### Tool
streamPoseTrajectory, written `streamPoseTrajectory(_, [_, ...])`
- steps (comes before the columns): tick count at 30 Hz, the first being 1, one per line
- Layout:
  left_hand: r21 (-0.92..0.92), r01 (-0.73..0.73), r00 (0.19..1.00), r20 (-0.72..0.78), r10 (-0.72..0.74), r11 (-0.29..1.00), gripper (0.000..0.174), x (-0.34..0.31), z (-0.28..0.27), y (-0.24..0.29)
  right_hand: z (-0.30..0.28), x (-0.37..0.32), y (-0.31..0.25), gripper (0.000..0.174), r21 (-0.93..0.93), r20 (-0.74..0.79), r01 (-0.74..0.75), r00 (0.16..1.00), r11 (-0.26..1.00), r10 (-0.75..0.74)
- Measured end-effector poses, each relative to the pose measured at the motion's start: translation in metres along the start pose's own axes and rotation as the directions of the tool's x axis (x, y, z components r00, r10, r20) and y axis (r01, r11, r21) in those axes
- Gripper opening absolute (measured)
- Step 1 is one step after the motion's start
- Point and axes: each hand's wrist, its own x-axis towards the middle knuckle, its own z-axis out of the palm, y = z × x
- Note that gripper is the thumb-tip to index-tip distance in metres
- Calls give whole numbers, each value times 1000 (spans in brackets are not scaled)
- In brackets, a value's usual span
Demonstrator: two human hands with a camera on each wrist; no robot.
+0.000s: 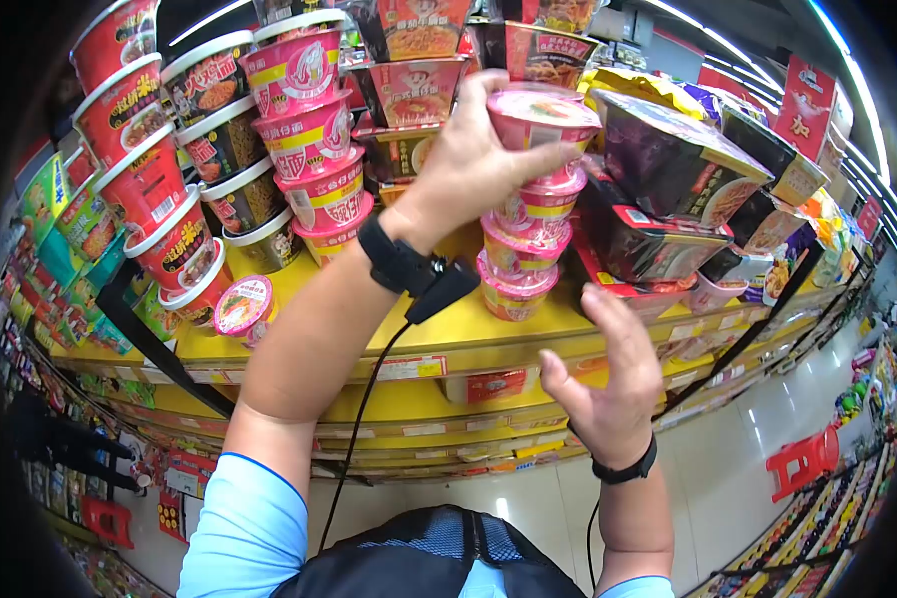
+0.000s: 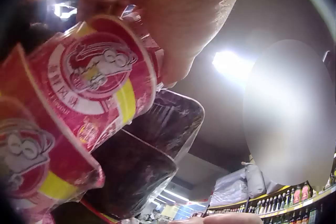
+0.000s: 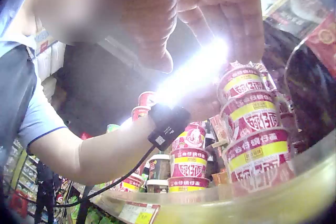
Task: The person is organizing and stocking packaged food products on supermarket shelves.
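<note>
My left hand (image 1: 468, 164) covers near side of top pink cup (image 1: 543, 120). Too small to read: shelf price labels (image 1: 412, 368). My right hand (image 3: 210, 19) cropped by top edge, wrist view.

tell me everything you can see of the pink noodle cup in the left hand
The pink noodle cup is a tapered tub, pink-red with a yellow band and a cartoon print, glossy like shrink-wrap, lid on. It stands upright at the top of a stack of matching cups on the yellow shelf. The left hand grips its side, thumb across the front.

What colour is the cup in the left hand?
Pink cup; shows best in the head view.
</note>
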Motion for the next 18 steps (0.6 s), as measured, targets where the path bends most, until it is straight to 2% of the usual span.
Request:
streamPoseTrajectory(1, [45,41,999,1,-41,998,94,-5,4,2,-1,-6,4,65,14,25,-7,1000,1000,6])
streamPoseTrajectory(5, [35,23,1000,-12,-23,999,97,-9,13,-11,-4,-7,21,66,79,32,-10,999,997,8])
streamPoseTrajectory(9, [16,-13,1000,-12,13,1000,98,-18,13,-14,15,22,32,81,146,4,-38,999,989,37])
streamPoseTrajectory(10, [6,0,1000,-8,0,1000,98,-18,12,-15,24,27,38,88,164,37,-38,999,986,32])
streamPoseTrajectory(13, [119,-8,1000,-20,11,993,100,-23,10,-2,38,40,37,90,301,118,-176,982,937,147])
streamPoseTrajectory(14, [44,-39,999,-12,39,998,103,-21,10,-4,41,41,36,91,289,94,-141,988,947,118])
streamPoseTrajectory(17, [83,6,1000,-30,-3,996,107,-22,9,-8,47,38,38,91,254,94,-135,989,958,114])
streamPoseTrajectory(18, [113,48,999,-30,-45,992,117,-24,7,-4,49,37,36,89,251,104,-168,984,953,146])
